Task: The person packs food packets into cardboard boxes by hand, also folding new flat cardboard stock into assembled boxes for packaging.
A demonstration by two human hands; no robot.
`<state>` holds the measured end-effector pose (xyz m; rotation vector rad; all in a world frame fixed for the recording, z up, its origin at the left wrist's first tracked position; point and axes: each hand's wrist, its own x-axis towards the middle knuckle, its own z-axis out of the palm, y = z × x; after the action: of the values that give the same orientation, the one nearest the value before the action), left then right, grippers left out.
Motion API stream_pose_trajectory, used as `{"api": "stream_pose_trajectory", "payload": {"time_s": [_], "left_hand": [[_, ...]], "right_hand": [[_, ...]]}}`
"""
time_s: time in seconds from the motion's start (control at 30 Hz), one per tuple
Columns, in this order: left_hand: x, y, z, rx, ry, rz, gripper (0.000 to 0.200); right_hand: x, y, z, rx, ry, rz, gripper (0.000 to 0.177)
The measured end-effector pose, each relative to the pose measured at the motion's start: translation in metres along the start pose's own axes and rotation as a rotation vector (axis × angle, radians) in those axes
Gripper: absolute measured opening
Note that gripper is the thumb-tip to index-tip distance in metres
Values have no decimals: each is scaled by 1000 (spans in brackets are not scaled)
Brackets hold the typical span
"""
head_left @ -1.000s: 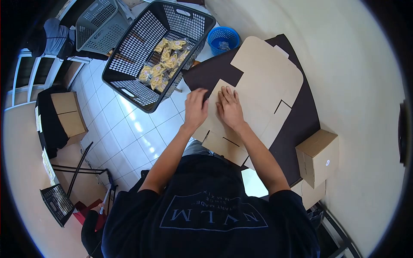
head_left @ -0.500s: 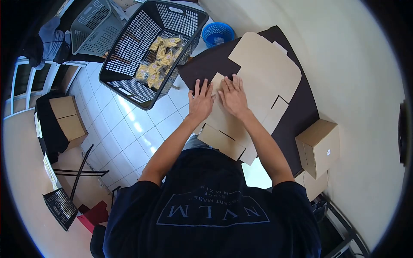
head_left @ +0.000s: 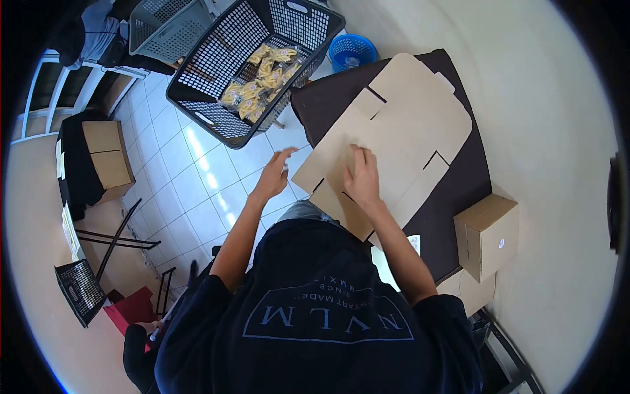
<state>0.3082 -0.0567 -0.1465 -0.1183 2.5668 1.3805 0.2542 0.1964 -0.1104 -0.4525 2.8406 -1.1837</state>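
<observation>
cardboard sheet [head_left: 410, 125], beneath right grip [head_left: 363, 178]

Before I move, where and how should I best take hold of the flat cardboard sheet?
Probably pinch the cardboard sheet by its left corner, left hand coming from the left: that corner juts past the dark table, leaving room for fingers underneath.

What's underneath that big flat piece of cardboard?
A dark brown tabletop shows past the upper-left and right edges of the cardboard. The cardboard covers everything beneath its middle, so anything else there can't be seen.
</observation>
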Motion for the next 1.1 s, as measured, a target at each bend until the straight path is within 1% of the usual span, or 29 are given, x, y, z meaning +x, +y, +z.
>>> {"api": "stream_pose_trajectory", "payload": {"time_s": [0.03,0.1,0.13,0.17,0.2,0.23,0.27,0.3,0.33,0.37,0.4,0.43,0.5,0.6,0.7,0.83,0.9,0.93,1.0,1.03,1.1], "left_hand": [[-6,2,1,0,2,-1,56],[-18,5,4,-166,-155,4,57],[-17,7,7,-142,-145,32,51],[-12,3,13,-140,-141,35,51],[-4,-7,22,-255,-138,72,49],[4,-8,27,-371,-139,108,47],[13,-9,32,-422,-110,143,37],[20,-4,34,-424,-111,146,37],[24,1,37,-517,-77,-14,35],[27,6,40,-608,-41,-177,33],[29,7,46,-581,14,-177,28],[32,-1,52,-581,16,-175,28],[33,-8,61,-800,-118,-387,25],[34,-5,64,-716,-104,-353,26],[31,2,62,-717,-98,-336,25],[25,-4,63,-779,-169,-272,21],[25,-4,63,-705,-153,-217,31],[25,-3,61,-703,-166,-209,31],[22,-3,58,-694,-154,-348,46],[19,8,50,-692,-173,-342,46],[15,26,31,-796,-135,-537,46]], "right_hand": [[-4,3,9,1,-1,-2,48],[-12,8,24,-46,-34,-64,45],[-15,10,27,-45,-37,-65,45],[-14,12,30,-55,-40,-77,41],[-11,14,31,-66,-40,-89,37],[-8,15,31,-66,-36,-92,37],[-6,17,30,-12,-55,-43,34],[-5,22,30,41,-75,7,31],[-4,30,31,38,-75,8,31],[-3,37,34,126,-86,67,30],[-1,44,35,216,-95,124,30],[0,46,32,215,-94,122,30],[0,49,27,330,-98,129,27],[-1,48,26,323,-63,98,24],[0,51,26,301,-88,129,24],[-2,58,29,378,-28,177,21],[-2,61,25,525,-62,396,18],[-4,63,20,522,-48,400,18],[-17,71,4,383,202,333,15],[-28,80,-5,377,218,344,15],[-53,99,-28,50,440,448,18]]}}
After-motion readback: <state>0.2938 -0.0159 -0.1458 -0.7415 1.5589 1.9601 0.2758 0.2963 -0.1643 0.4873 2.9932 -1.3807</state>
